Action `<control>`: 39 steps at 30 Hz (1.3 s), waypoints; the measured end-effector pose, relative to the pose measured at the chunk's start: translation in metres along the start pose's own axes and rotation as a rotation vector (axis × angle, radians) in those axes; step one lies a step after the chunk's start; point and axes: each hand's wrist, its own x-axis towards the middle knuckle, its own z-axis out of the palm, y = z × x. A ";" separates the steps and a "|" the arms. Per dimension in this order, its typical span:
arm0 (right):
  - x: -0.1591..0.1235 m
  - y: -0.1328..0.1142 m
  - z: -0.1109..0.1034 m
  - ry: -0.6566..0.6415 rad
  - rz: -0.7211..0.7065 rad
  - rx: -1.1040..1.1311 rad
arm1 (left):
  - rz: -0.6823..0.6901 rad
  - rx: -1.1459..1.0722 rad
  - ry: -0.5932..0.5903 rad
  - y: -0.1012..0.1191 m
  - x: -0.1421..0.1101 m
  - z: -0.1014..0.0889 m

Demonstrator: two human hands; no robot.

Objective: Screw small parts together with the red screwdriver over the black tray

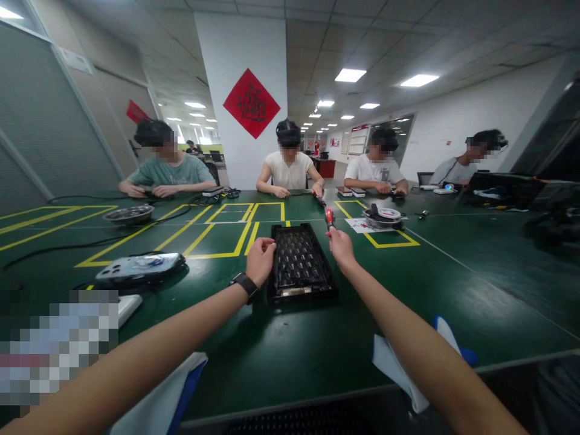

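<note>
A black rectangular tray (pixel 304 257) with rows of small shiny metal pieces lies flat on the green table. At its left edge is my left hand (pixel 261 263), fingers curled and pinched together. Whether it grips the tray's rim or something small, I cannot tell. My right hand (pixel 341 246) is just past the tray's right side, closed around the lower end of a red-and-black handheld tool (pixel 330 219). The tool's kind is unclear; it points away from me, towards a dark object (pixel 321 201) at the opposite person's hand (pixel 318 190).
Several people sit along the far side. A phone-like device (pixel 140 269) and a metal bowl (pixel 129 214) lie left, with black cables (pixel 90 244). Yellow tape outlines (pixel 212 256) mark the table (pixel 254 356). A white round item (pixel 385 214) sits on paper at right.
</note>
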 end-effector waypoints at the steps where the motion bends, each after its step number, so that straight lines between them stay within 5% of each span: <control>1: 0.002 0.007 0.000 -0.009 0.046 -0.121 | 0.000 0.026 0.015 -0.006 0.006 0.003; 6: 0.004 0.029 -0.003 -0.026 0.177 -0.401 | -0.073 0.066 0.135 -0.047 0.023 0.014; 10: 0.001 0.034 -0.002 -0.049 0.220 -0.521 | -0.205 -0.104 0.110 -0.067 0.024 0.019; 17: -0.009 0.031 0.006 -0.096 0.122 -0.766 | -0.122 0.131 -0.006 -0.063 0.024 0.019; 21: -0.010 0.026 0.003 -0.023 0.062 -0.728 | -0.082 0.215 -0.069 -0.061 0.023 0.019; 24: -0.006 0.014 0.007 -0.002 -0.126 -0.622 | -0.045 0.219 -0.113 -0.061 0.021 0.018; 29: 0.005 -0.010 0.033 -0.294 -0.444 -0.572 | -0.050 0.232 -0.117 -0.061 0.021 0.018; 32: 0.010 -0.013 0.052 -0.423 -0.467 -0.623 | -0.030 0.230 -0.117 -0.061 0.020 0.017; 39: 0.018 -0.002 0.073 -0.480 -0.460 -0.591 | -0.005 0.198 -0.133 -0.066 0.020 0.018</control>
